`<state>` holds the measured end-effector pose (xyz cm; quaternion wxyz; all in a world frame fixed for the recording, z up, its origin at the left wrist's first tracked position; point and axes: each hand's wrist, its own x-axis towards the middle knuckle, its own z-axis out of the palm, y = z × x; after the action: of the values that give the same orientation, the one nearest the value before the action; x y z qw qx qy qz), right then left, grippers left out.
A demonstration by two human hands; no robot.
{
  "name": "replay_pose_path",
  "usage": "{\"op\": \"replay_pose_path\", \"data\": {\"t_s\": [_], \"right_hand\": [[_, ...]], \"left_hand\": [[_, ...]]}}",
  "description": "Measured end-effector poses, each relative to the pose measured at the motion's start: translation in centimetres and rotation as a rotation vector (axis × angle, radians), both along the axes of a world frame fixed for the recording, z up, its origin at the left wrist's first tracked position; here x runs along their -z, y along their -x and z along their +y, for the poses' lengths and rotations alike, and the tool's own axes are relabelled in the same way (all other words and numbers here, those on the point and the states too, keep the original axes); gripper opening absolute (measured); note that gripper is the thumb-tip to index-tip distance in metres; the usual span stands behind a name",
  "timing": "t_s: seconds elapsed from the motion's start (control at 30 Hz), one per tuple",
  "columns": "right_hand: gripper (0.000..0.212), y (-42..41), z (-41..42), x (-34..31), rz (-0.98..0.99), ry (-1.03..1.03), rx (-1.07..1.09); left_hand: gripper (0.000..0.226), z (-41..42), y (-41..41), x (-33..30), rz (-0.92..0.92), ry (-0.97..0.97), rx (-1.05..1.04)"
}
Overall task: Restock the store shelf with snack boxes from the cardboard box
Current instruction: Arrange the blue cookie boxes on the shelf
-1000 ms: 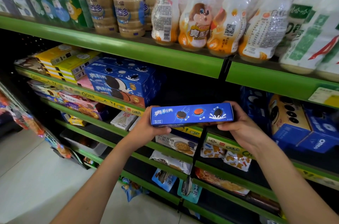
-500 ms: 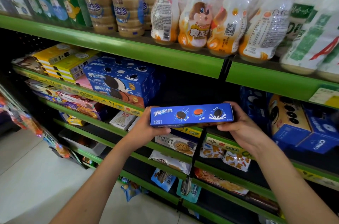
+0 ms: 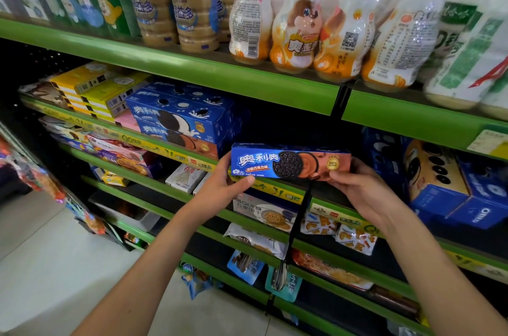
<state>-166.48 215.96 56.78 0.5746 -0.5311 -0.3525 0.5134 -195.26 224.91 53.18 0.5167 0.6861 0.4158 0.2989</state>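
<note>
Both hands clamp one blue cookie box [image 3: 290, 161] by its ends, left hand [image 3: 220, 184] and right hand [image 3: 362, 187] curled round it, in front of the dark gap on the second shelf [image 3: 277, 187], beside the stacked blue boxes [image 3: 181, 118]. A second ago its narrow edge faced out; now the front panel does, apparently readied for facing-out placement.

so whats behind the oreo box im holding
A dark, empty-looking gap on the shelf lies behind the oreo box, between the stacked blue boxes and the big carton. The box covers its floor.
</note>
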Motion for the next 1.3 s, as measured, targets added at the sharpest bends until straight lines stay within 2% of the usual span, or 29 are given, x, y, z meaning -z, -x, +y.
{"op": "replay_pose_path", "data": {"t_s": [0.17,0.27,0.37,0.5,0.6,0.73,0.83,0.93,1.07,1.2,1.3], "right_hand": [[0.069,0.0,-0.2,-0.2,-0.054,-0.033,-0.045],[0.050,0.5,-0.5,-0.6,-0.128,-0.028,-0.037],[0.036,0.9,-0.8,-1.1,-0.086,-0.074,0.043],[0.028,1.2,-1.0,-1.6,-0.078,-0.137,0.191],[0.022,1.7,-0.3,-1.8,-0.099,-0.181,0.314],[0.026,3.2,2.0,-2.2,-0.178,-0.264,0.409],[0.032,4.5,5.1,-2.7,-0.269,-0.285,0.460],[0.031,5.1,8.5,-2.7,-0.319,-0.268,0.486],[0.024,5.6,12.9,-2.1,-0.344,-0.246,0.461],[0.041,6.6,17.2,-2.1,-0.318,-0.181,0.436],[0.046,7.8,20.3,-2.0,-0.288,-0.221,0.339]], "left_hand": [[0.069,0.0,0.1,-0.2,0.025,0.017,0.004],[0.069,-0.2,0.4,-0.9,0.060,0.018,0.002],[0.059,-0.4,0.6,-2.2,0.091,-0.023,-0.016],[0.020,-0.5,1.8,-4.4,0.064,-0.293,-0.247],[0.015,0.8,3.9,-6.6,0.124,-0.500,-0.400],[0.028,5.8,5.2,-10.0,0.561,-0.759,-0.365],[0.038,9.2,4.9,-12.3,0.776,-0.718,-0.320],[0.045,11.4,4.2,-13.2,0.770,-0.592,-0.232],[0.049,13.2,3.8,-12.1,0.807,-0.612,-0.195],[0.050,14.1,4.0,-10.6,0.847,-0.660,-0.285],[0.062,13.9,4.3,-10.8,0.834,-0.627,-0.273]]}}
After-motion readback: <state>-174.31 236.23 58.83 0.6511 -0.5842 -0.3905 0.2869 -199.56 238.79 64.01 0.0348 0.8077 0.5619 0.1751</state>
